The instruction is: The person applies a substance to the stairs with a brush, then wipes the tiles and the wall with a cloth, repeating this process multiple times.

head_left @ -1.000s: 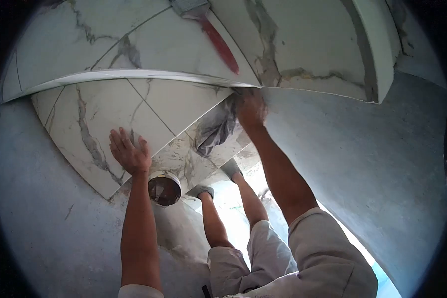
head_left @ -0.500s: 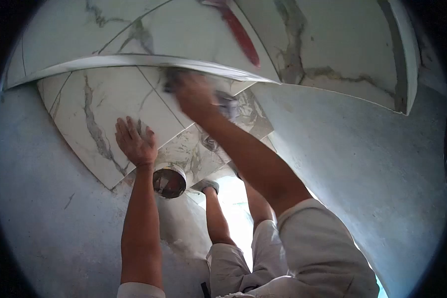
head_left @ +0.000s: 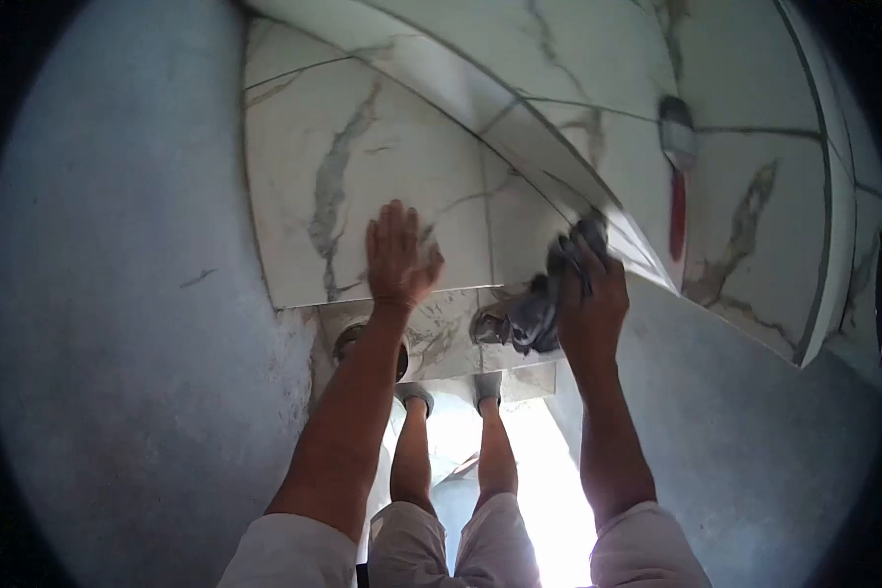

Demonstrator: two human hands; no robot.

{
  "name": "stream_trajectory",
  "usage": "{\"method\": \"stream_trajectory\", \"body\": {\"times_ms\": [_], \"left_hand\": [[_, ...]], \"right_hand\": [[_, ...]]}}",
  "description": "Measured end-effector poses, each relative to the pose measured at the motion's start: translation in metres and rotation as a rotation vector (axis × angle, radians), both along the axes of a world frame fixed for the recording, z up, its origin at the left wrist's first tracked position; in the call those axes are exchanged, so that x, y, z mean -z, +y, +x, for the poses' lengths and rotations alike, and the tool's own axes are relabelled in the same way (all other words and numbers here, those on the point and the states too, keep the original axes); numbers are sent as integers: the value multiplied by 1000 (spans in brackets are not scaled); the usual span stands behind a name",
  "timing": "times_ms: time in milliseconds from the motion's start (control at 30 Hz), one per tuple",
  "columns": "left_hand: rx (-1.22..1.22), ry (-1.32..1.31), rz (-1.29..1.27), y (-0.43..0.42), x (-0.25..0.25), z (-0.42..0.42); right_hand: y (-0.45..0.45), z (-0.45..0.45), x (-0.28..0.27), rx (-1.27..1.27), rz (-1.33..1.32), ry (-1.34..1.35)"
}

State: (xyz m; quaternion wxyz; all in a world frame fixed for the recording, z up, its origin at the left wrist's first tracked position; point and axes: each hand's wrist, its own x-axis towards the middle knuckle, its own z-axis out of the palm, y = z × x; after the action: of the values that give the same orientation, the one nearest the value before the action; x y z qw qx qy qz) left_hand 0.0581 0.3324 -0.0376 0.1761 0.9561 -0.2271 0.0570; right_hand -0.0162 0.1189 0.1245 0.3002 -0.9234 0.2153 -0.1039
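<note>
My left hand [head_left: 400, 260] lies flat, fingers spread, on a white marble-patterned stair tread [head_left: 294, 186]. At the tread's right end, close to the foot of the riser [head_left: 480, 93], my right hand [head_left: 595, 284] is closed on a dark grey cloth [head_left: 537, 312], which hangs down past the tread's front edge. A brush [head_left: 677, 147] with a red handle rests on the step above. Below my left hand, a round bucket [head_left: 351, 342] is partly hidden by my left forearm. A roundish shiny object [head_left: 488, 326] sits beside the cloth on the lower step.
A grey plastered wall [head_left: 127, 245] rises on the left, and another grey surface [head_left: 725, 451] is on the right. Further marble-patterned steps [head_left: 755, 186] curve up at the upper right. My feet are on a lower level beneath the steps.
The view has turned, so the stairs appear rotated. My right hand swept left across the tread with the cloth, then came back to its right end. My left hand has stayed flat on the tread.
</note>
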Motion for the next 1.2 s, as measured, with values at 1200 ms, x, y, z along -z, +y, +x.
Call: {"method": "stream_trajectory", "body": {"times_ms": [1200], "left_hand": [[-1422, 914, -1652, 148, 125, -306]], "right_hand": [[233, -15, 170, -1427, -204, -149]]}}
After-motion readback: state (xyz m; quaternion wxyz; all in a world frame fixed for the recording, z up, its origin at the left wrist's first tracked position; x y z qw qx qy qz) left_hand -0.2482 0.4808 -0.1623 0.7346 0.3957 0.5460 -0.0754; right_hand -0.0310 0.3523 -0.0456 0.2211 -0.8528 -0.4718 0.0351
